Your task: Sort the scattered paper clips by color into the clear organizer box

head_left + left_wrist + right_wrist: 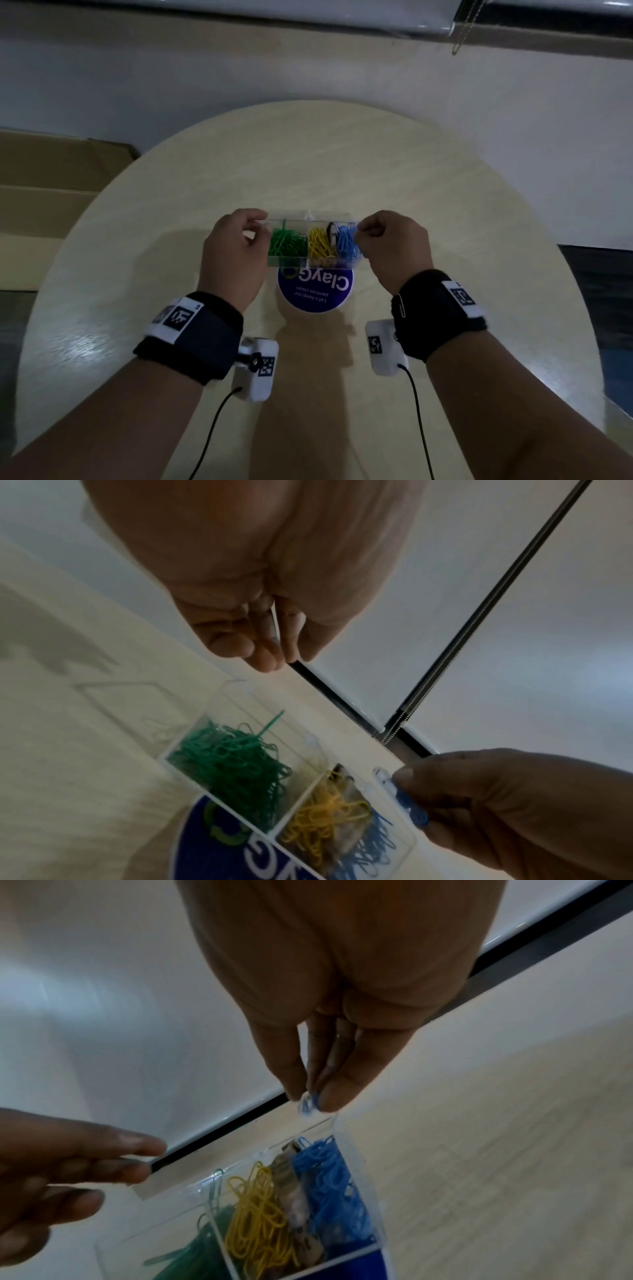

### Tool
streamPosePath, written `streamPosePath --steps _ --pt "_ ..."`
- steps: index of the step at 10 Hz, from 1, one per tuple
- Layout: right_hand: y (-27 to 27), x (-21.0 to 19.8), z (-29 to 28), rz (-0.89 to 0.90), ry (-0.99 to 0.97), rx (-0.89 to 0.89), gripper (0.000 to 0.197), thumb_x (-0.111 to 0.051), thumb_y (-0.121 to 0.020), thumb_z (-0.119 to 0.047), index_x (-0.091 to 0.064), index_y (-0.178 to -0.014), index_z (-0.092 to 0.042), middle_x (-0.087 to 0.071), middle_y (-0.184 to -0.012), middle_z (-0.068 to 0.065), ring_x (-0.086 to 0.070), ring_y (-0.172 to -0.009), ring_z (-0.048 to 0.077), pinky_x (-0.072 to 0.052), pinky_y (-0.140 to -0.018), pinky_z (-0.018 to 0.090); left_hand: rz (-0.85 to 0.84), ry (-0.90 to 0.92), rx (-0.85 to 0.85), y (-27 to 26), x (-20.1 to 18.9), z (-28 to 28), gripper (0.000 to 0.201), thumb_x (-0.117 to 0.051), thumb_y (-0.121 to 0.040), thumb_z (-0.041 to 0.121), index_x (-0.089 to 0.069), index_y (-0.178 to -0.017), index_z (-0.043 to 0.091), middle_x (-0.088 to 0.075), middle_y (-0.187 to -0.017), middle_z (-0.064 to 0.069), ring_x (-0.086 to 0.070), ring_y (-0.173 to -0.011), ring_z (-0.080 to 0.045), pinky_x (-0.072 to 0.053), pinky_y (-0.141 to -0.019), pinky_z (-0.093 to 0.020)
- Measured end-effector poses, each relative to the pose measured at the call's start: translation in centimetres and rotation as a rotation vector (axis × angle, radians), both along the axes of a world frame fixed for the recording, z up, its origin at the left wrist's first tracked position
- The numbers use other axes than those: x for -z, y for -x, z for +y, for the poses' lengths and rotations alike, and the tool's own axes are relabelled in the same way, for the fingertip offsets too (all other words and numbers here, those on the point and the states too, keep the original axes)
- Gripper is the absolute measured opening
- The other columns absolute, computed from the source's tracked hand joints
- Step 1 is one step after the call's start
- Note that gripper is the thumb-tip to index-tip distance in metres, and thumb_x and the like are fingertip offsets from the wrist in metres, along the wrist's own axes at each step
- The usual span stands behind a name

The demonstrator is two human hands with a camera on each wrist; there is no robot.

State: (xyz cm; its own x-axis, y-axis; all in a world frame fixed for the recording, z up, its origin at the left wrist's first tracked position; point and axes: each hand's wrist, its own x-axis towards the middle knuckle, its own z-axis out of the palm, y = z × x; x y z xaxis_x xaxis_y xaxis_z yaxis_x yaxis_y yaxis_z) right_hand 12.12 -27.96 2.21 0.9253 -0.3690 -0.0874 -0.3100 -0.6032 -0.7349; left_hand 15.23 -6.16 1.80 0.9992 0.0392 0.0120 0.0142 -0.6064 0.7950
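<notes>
The clear organizer box [291, 262] is sitting at the middle of the round table [445, 205], its near edge overlapping a blue round sticker [317, 291], and it serves as the landmark here. The left hand [233, 253] is curling at the box's left end, thumb and fingers seeming to steady the upright clear lid [150, 1188], though the exact contact is hard to judge. The right hand [394, 246] is hovering at the box's right end, pinching a blue paper clip [310, 1103] between thumb and fingertips, just above the rightmost compartment.

To finish well, I judge the clip should be lowered close over the blue pile before the pinch is let go, so it is not bouncing across a divider, while the left hand is keeping the lid back.

Inside the box, green paper clips [287, 240] are filling the left compartment; right of them yellow paper clips [320, 245], then a narrow pale-and-dark bunch whose nature I cannot tell, then blue paper clips [346, 245] at the right end.
</notes>
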Motion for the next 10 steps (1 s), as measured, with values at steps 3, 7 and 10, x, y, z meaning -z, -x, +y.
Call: streamPosePath --steps 3,7,10 --pt "-1.8 1.4 -1.9 0.096 -0.190 0.182 0.020 -0.060 -0.087 -0.036 -0.070 -0.079 -0.021 -0.073 -0.081 -0.001 -0.068 -0.076 0.020 -0.058 -0.074 0.046 0.072 -0.075 -0.051 -3.0 0.8 2.4 0.026 -0.048 -0.097 0.037 -0.068 -0.096 0.020 -0.067 -0.100 0.001 -0.058 -0.095 -0.018 -0.040 -0.080 -0.026" --pt "-3.3 2.1 0.0 0.050 -0.833 0.219 0.032 -0.043 -0.099 -0.032 -0.062 -0.114 -0.013 -0.073 -0.105 0.001 -0.068 -0.099 0.020 -0.054 -0.082 0.034 0.409 0.359 0.004 -4.4 2.6 0.7 0.028 -0.039 -0.099 0.041 -0.067 -0.102 0.035 -0.067 -0.115 0.002 -0.062 -0.106 -0.018 -0.051 -0.094 -0.043" --pt "-0.8 3.2 0.3 -0.026 -0.791 0.206 0.035 -0.069 -0.085 -0.022 -0.062 -0.119 -0.021 -0.066 -0.119 -0.005 -0.063 -0.109 0.015 -0.053 -0.092 0.037 0.352 0.353 0.032 -2.8 2.1 1.4 0.026 -0.055 -0.094 0.043 -0.056 -0.120 0.041 -0.056 -0.119 0.013 -0.059 -0.106 -0.013 -0.052 -0.081 -0.037"
